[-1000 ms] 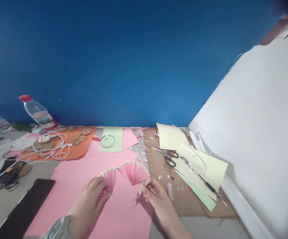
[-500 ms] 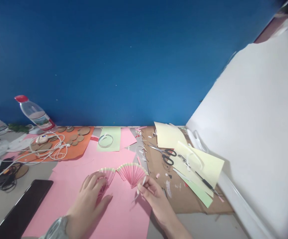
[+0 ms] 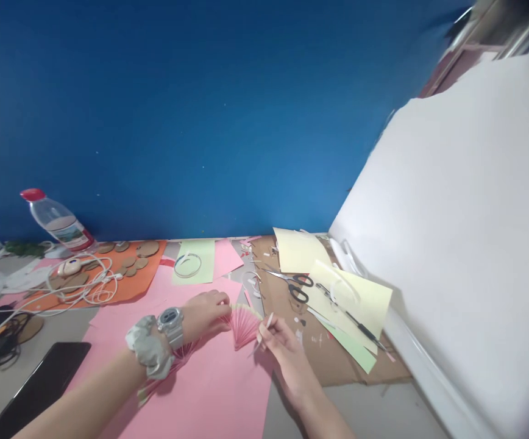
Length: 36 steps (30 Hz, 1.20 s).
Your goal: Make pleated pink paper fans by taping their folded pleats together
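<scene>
A pleated pink paper fan [image 3: 245,329] with a pale yellow-green rim lies on a large pink sheet [image 3: 219,396]. My left hand [image 3: 207,312] is at its upper left edge, fingers curled down and closed on that edge. A second pleated fan [image 3: 183,355] lies under my left wrist, mostly hidden by it. My right hand [image 3: 283,347] is just right of the first fan. Between its thumb and fingers it pinches a slim white stick-like tool [image 3: 270,319], whose thin greyish tip points down and left; its exact kind is unclear.
Black-handled scissors [image 3: 298,285], a pen [image 3: 360,326] and yellow sheets [image 3: 303,251] lie on cardboard [image 3: 337,375] at right. A phone [image 3: 40,387], tangled white cable [image 3: 102,280], bottle [image 3: 58,219] and orange sheet [image 3: 141,277] are left. A tape ring [image 3: 188,266] lies behind.
My left hand has moved right and forward, off the left fan and onto the right fan's edge. My right hand stays beside that fan with the slim white tool. The view has shifted slightly.
</scene>
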Available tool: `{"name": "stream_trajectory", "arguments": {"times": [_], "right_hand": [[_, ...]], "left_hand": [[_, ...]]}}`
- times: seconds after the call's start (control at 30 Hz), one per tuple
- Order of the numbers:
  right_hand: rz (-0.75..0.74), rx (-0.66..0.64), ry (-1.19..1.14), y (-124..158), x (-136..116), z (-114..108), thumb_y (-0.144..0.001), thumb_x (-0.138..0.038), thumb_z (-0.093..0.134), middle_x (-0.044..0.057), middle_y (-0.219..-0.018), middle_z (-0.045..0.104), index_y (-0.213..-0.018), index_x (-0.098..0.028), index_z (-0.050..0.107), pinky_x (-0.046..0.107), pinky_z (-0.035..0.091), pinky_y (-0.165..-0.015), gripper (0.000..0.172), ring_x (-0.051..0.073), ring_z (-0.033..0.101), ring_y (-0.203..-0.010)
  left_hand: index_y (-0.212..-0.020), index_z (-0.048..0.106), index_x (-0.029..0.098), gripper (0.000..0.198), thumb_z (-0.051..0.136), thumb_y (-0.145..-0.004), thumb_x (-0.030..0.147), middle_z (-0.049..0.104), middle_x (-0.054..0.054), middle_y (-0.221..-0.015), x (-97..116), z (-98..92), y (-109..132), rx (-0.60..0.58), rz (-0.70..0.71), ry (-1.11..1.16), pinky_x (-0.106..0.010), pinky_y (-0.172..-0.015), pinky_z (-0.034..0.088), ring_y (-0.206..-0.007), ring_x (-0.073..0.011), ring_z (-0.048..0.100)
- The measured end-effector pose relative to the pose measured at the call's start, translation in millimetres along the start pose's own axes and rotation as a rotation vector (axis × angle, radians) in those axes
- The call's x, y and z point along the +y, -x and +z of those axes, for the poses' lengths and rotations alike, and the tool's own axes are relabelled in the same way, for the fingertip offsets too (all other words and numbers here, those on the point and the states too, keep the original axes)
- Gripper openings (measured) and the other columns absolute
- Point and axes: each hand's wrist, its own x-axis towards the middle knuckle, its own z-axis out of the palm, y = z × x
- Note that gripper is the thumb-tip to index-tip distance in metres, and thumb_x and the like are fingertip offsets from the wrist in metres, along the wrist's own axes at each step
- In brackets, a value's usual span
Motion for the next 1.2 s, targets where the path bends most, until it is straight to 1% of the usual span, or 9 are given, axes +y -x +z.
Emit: {"name": "stream_trajectory", "arguments": {"times": [0.2,0.37,0.47,0.57,0.73,0.87,0.97,1.07,1.2], "right_hand": [[0.048,-0.012,-0.203,-2.1,-4.6,-0.7,-0.074,-0.042,0.066,-0.006,-0.063,0.037,-0.071,-0.021,0.040,0.021,0.030,-0.054,0.033,0.009,0.033,-0.056],[0.066,0.001,-0.299,-2.8,-6.7,-0.7,-0.074,-0.037,0.067,-0.005,-0.067,0.036,-0.073,-0.021,0.041,0.020,0.033,-0.055,0.030,0.007,0.033,-0.057],[0.048,0.006,-0.320,-3.7,-6.4,-3.1,-0.075,-0.036,0.066,-0.005,-0.069,0.034,-0.074,-0.021,0.042,0.020,0.032,-0.052,0.029,0.007,0.031,-0.055],[0.015,-0.026,-0.237,-4.1,-12.4,-7.2,-0.079,-0.039,0.061,-0.004,-0.070,0.035,-0.075,-0.023,0.041,0.021,0.029,-0.048,0.025,0.009,0.031,-0.054],[-0.173,-0.118,-0.034,-4.8,-61.0,-0.8,-0.085,-0.037,0.054,-0.003,-0.070,0.039,-0.074,-0.021,0.043,0.023,0.034,-0.059,0.022,0.011,0.038,-0.064],[-0.298,-0.316,0.250,-4.8,-116.4,31.6,-0.089,-0.034,0.049,-0.002,-0.068,0.045,-0.075,-0.020,0.049,0.024,0.035,-0.062,0.020,0.010,0.041,-0.062],[-0.400,-0.341,0.407,-0.3,-141.9,59.1,-0.090,-0.031,0.047,-0.002,-0.071,0.048,-0.074,-0.020,0.050,0.023,0.038,-0.067,0.020,0.010,0.046,-0.068],[-0.488,-0.260,0.504,9.2,-151.0,76.2,-0.091,-0.028,0.045,-0.004,-0.070,0.047,-0.076,-0.022,0.048,0.020,0.038,-0.059,0.017,0.008,0.046,-0.064],[-0.823,0.060,0.583,19.4,-153.0,85.9,-0.087,-0.019,0.049,-0.003,-0.075,0.050,-0.081,-0.025,0.050,0.018,0.041,-0.061,0.009,0.009,0.048,-0.069]], "left_hand": [[-0.081,0.062,0.020,0.031,0.044,-0.086,0.045,0.058,-0.004,-0.083,-1.4,2.1,5.5,0.034,0.023,0.137,-0.027,-0.070,0.039,-0.075,-0.0152,0.052],[-0.076,0.056,0.018,0.026,0.043,-0.088,0.036,0.054,-0.002,-0.075,2.5,-12.2,7.3,0.176,-0.087,0.287,-0.027,-0.066,0.041,-0.069,-0.0136,0.049],[-0.072,0.049,0.018,0.026,0.040,-0.089,0.034,0.053,-0.004,-0.083,9.4,-18.9,6.2,0.322,-0.175,0.366,-0.030,-0.072,0.044,-0.081,-0.0160,0.052],[-0.075,0.046,0.018,0.025,0.035,-0.092,0.034,0.052,-0.010,-0.106,22.9,-25.5,5.0,0.427,-0.230,0.443,-0.033,-0.079,0.045,-0.104,-0.0205,0.050],[-0.073,0.046,0.019,0.023,0.039,-0.092,0.031,0.048,-0.010,-0.129,59.5,-48.3,-0.2,0.572,-0.234,0.721,-0.039,-0.097,0.035,-0.127,-0.0248,0.036],[-0.072,0.044,0.019,0.024,0.038,-0.093,0.029,0.048,-0.010,-0.132,95.7,-70.2,-5.1,0.695,-0.209,0.859,-0.038,-0.094,0.037,-0.129,-0.0261,0.035],[-0.071,0.044,0.020,0.023,0.038,-0.093,0.026,0.048,-0.007,-0.134,115.8,-78.2,-3.2,0.801,-0.159,0.874,-0.040,-0.098,0.035,-0.131,-0.0245,0.033],[-0.073,0.044,0.020,0.019,0.040,-0.091,0.020,0.043,-0.003,-0.139,123.8,-81.1,4.2,0.880,-0.109,0.748,-0.043,-0.104,0.030,-0.136,-0.0233,0.025],[-0.074,0.043,0.021,0.018,0.043,-0.087,0.008,0.039,0.002,-0.142,125.9,-87.1,14.8,0.967,-0.068,0.439,-0.041,-0.106,0.030,-0.136,-0.0211,0.024]]}}
